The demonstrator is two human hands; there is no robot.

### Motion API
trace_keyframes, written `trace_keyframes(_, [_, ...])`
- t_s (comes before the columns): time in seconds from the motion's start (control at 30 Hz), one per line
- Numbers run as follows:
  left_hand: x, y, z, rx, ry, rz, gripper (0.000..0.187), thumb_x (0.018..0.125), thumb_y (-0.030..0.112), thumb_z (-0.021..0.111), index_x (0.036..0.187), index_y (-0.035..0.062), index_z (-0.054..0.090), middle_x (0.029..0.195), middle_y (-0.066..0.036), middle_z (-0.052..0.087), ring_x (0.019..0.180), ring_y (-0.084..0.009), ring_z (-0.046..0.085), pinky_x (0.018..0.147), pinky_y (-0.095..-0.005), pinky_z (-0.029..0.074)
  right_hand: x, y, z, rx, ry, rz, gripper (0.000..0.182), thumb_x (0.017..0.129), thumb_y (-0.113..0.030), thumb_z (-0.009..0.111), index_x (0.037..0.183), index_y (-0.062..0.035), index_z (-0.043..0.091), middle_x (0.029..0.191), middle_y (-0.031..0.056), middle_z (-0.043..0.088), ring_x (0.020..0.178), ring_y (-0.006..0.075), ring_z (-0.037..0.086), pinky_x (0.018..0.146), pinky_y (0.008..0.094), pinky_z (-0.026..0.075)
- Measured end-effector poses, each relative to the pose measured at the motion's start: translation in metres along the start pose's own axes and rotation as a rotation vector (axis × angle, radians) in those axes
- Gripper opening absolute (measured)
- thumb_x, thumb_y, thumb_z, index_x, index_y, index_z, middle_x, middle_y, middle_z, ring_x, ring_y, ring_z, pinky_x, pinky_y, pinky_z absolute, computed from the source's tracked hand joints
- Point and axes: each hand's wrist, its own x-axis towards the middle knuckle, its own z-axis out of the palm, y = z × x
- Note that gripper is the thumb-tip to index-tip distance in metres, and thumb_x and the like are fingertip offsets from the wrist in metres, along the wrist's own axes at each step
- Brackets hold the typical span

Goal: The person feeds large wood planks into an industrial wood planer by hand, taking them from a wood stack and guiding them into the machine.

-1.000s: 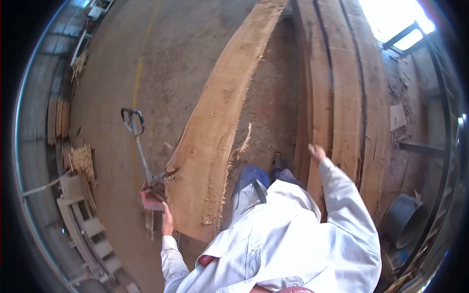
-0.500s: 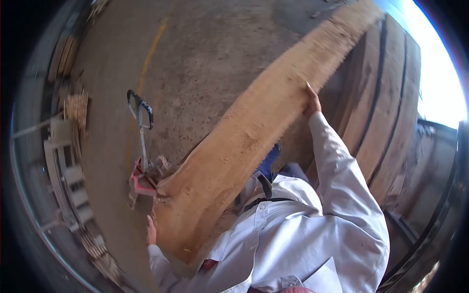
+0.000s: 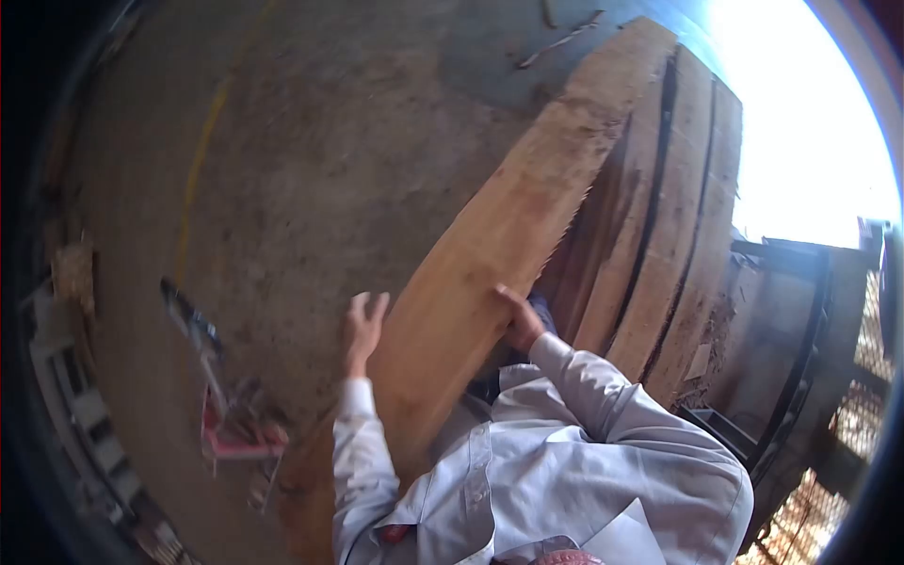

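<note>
A long, rough wooden plank (image 3: 490, 231) runs diagonally from beside my body toward the upper right, with one ragged edge facing the stacked boards. My right hand (image 3: 524, 322) grips its right edge, thumb on the upper face and the other fingers hidden beneath. By the opposite edge, my left hand (image 3: 363, 331) is open with fingers apart, right alongside the wood. The plank's near end passes under my left sleeve (image 3: 363, 461).
Several thick boards (image 3: 673, 207) lie side by side on the right. A red pallet jack (image 3: 235, 438) with an upright handle stands at left. Sticks (image 3: 563, 40) lie on the concrete floor (image 3: 320, 160), which bears a yellow line (image 3: 202, 151). A dark metal frame (image 3: 800, 367) is at right.
My left hand has moved forward from the plank's near end along its left edge. My right hand is now closer to my body, and the plank's far end appears lower, beside the stacked boards.
</note>
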Motion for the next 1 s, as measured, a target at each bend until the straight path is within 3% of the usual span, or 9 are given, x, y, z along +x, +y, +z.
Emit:
trace_keyframes(0.07, [0.084, 0.022, 0.081, 0.067, -0.479, -0.111, 0.084, 0.095, 0.073, 0.045, 0.133, -0.0005, 0.059, 0.125, -0.022, 0.067, 0.121, -0.0336, 0.063, 0.101, -0.0435, 0.048, -0.004, -0.009, -0.005, 0.025, -0.048, 0.068, 0.067, 0.091, -0.038, 0.072, 0.145, -0.0068, 0.048, 0.142, 0.0122, 0.056, 0.130, 0.0299, 0.054, 0.106, 0.0483, 0.046])
trace_keyframes(0.17, [0.089, 0.071, 0.132, -0.436, -0.741, -0.452, 0.091, 0.096, 0.077, 0.034, 0.142, 0.0010, 0.055, 0.143, -0.014, 0.058, 0.132, -0.0249, 0.052, 0.111, -0.0375, 0.039, -0.022, -0.028, 0.007, -0.027, 0.003, 0.118, 0.066, 0.093, -0.033, 0.071, 0.148, -0.0074, 0.044, 0.143, 0.0128, 0.055, 0.130, 0.0307, 0.054, 0.106, 0.0508, 0.047])
trace_keyframes(0.23, [0.096, -0.006, 0.201, -0.418, -0.749, -0.408, 0.092, 0.096, 0.077, 0.032, 0.146, 0.0029, 0.052, 0.148, -0.012, 0.054, 0.136, -0.0250, 0.049, 0.113, -0.0373, 0.036, -0.008, -0.016, -0.012, 0.017, -0.019, 0.163, 0.057, 0.098, -0.029, 0.066, 0.146, -0.0064, 0.046, 0.143, 0.0129, 0.054, 0.129, 0.0296, 0.054, 0.106, 0.0500, 0.047])
trace_keyframes(0.47, [0.096, -0.037, 0.254, -0.419, -0.879, -0.508, 0.090, 0.099, 0.075, 0.025, 0.152, 0.0038, 0.043, 0.152, -0.013, 0.048, 0.137, -0.0232, 0.046, 0.114, -0.0365, 0.034, -0.012, -0.054, -0.003, -0.430, -0.123, 0.172, 0.051, 0.100, -0.023, 0.064, 0.141, 0.0015, 0.047, 0.128, 0.0099, 0.065, 0.118, 0.0212, 0.061, 0.106, 0.0380, 0.047])
trace_keyframes(0.6, [0.086, -0.031, 0.243, -0.439, -0.935, -0.759, 0.088, 0.101, 0.071, 0.025, 0.151, 0.0010, 0.043, 0.153, -0.016, 0.047, 0.140, -0.0248, 0.043, 0.116, -0.0363, 0.030, -0.008, -0.113, -0.017, -0.557, -0.645, 0.258, 0.056, 0.101, -0.020, 0.063, 0.147, 0.0032, 0.042, 0.137, 0.0139, 0.060, 0.130, 0.0203, 0.054, 0.114, 0.0373, 0.039])
trace_keyframes(0.73, [0.059, -0.030, 0.256, -0.397, -0.988, -0.539, 0.085, 0.102, 0.069, 0.027, 0.152, 0.0027, 0.042, 0.153, -0.015, 0.047, 0.140, -0.0251, 0.043, 0.116, -0.0361, 0.030, 0.056, -0.167, -0.062, -0.723, -1.148, 0.014, 0.046, 0.100, -0.014, 0.062, 0.142, 0.0037, 0.052, 0.137, 0.0141, 0.062, 0.132, 0.0229, 0.054, 0.114, 0.0367, 0.039])
trace_keyframes(0.9, [0.033, -0.002, 0.254, -0.300, -1.010, -0.511, 0.079, 0.103, 0.065, 0.030, 0.152, 0.0041, 0.042, 0.151, -0.015, 0.049, 0.137, -0.0243, 0.046, 0.116, -0.0363, 0.032, 0.221, -0.297, -0.174, -0.950, -0.192, -0.475, 0.044, 0.093, -0.041, 0.066, 0.111, -0.0011, 0.064, 0.111, 0.0098, 0.066, 0.103, 0.0283, 0.064, 0.090, 0.0390, 0.052])
trace_keyframes(0.97, [0.034, 0.014, 0.255, -0.282, -0.996, -0.511, 0.077, 0.104, 0.064, 0.031, 0.152, 0.0047, 0.042, 0.150, -0.015, 0.050, 0.136, -0.0239, 0.047, 0.116, -0.0364, 0.032, 0.266, -0.357, -0.157, 0.014, 0.217, -0.013, 0.054, 0.101, -0.056, 0.051, 0.102, -0.0030, 0.062, 0.100, 0.0054, 0.064, 0.091, 0.0271, 0.064, 0.078, 0.0390, 0.054])
trace_keyframes(1.0, [0.035, 0.019, 0.256, -0.277, -0.977, -0.512, 0.076, 0.104, 0.063, 0.032, 0.152, 0.0050, 0.042, 0.149, -0.015, 0.050, 0.135, -0.0238, 0.047, 0.116, -0.0364, 0.033, 0.295, -0.375, -0.160, 0.009, 0.184, -0.109, 0.059, 0.101, -0.061, 0.045, 0.107, -0.0043, 0.062, 0.099, 0.0058, 0.065, 0.090, 0.0266, 0.065, 0.078, 0.0410, 0.054])
